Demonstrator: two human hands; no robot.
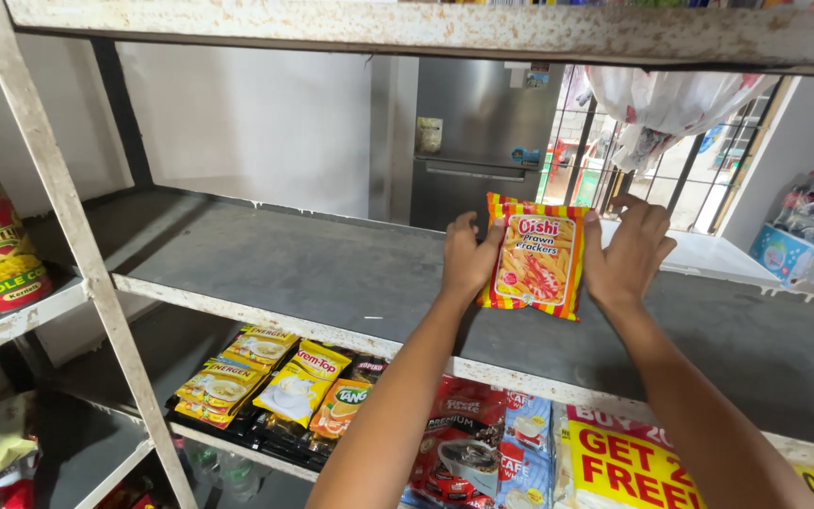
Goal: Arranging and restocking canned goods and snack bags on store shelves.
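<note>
On the grey shelf (313, 264), you hold a snack bag (532, 269) upright, your left hand (468, 259) gripping its left edge and your right hand (628, 254) its right. Your arms cover part of the packets (266, 382) below.
</note>
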